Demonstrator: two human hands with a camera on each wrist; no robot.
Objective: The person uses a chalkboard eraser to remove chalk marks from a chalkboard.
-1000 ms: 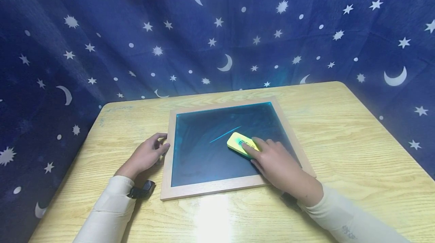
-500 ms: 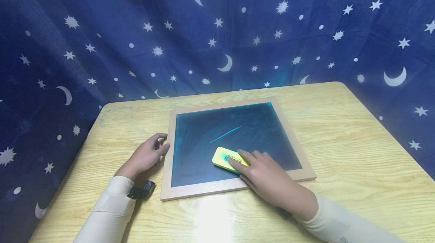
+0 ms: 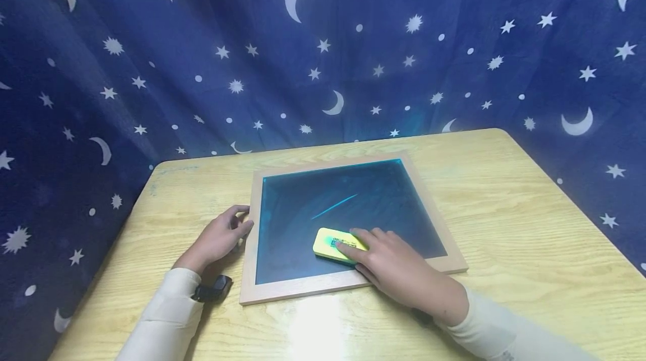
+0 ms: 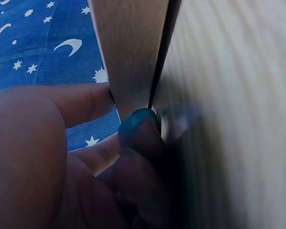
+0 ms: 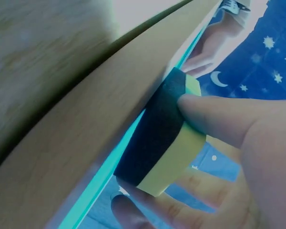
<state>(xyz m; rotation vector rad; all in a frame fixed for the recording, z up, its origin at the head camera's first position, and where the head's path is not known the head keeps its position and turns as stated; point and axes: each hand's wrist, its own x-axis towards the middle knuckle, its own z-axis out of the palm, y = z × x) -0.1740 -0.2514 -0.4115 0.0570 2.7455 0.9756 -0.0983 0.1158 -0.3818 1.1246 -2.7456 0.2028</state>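
A wood-framed chalkboard (image 3: 287, 237) lies on the table, with a thin blue line (image 3: 334, 206) across its dark surface. My right hand (image 3: 398, 271) grips a yellow board eraser (image 3: 328, 243) near the board's front edge. In the right wrist view, the thumb presses one side of the eraser (image 5: 152, 138), its dark pad close to the board, and the other fingers lie along the far side. My left hand (image 3: 214, 237) holds the board's left edge. In the left wrist view, thumb and fingers meet the wooden frame (image 4: 128, 52), one fingertip stained blue.
The light wooden table (image 3: 504, 204) extends around the board on all sides. Behind it hangs a blue curtain (image 3: 272, 24) with moons and stars. A black strap device (image 3: 214, 289) sits on the left wrist. Bluish smudges (image 3: 174, 170) mark the table's far left corner.
My right hand has slid the eraser left and toward the front of the board. The left hand stays at the frame, and the blue line looks the same. The head view has tilted slightly up.
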